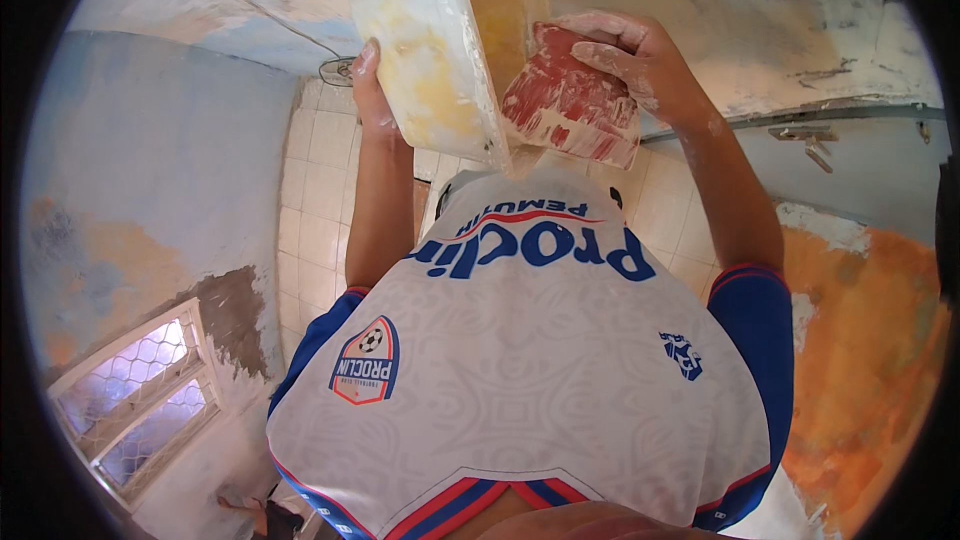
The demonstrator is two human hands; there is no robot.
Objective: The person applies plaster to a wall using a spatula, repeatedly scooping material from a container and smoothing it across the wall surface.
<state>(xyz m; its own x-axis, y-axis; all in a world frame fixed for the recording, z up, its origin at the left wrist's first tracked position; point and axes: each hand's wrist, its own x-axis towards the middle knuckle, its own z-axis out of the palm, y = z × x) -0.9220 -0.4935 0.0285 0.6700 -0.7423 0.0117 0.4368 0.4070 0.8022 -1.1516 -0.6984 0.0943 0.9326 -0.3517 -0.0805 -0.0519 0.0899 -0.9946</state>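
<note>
My left hand [372, 95] grips the outer side of a whitish plastic tub [425, 70], stained yellow and smeared with filler. The tub is tilted, its mouth turned to the right. In my right hand [640, 65] is a red putty spreader [570, 90], its flat blade streaked with white paste, fingers closed round its upper end. The blade lies against or very close to the tub's rim and hangs edge down. My right fingers are whitened with paste. How much filler the tub holds is hidden.
A patchy, plastered wall [700, 0] rises ahead, with a cable [250, 5] running to a small fitting [338, 70]. Pale tiles [320, 160] cover the floor. A meshed window [145, 400] is at lower left; an orange-patched wall [860, 340] stands at right.
</note>
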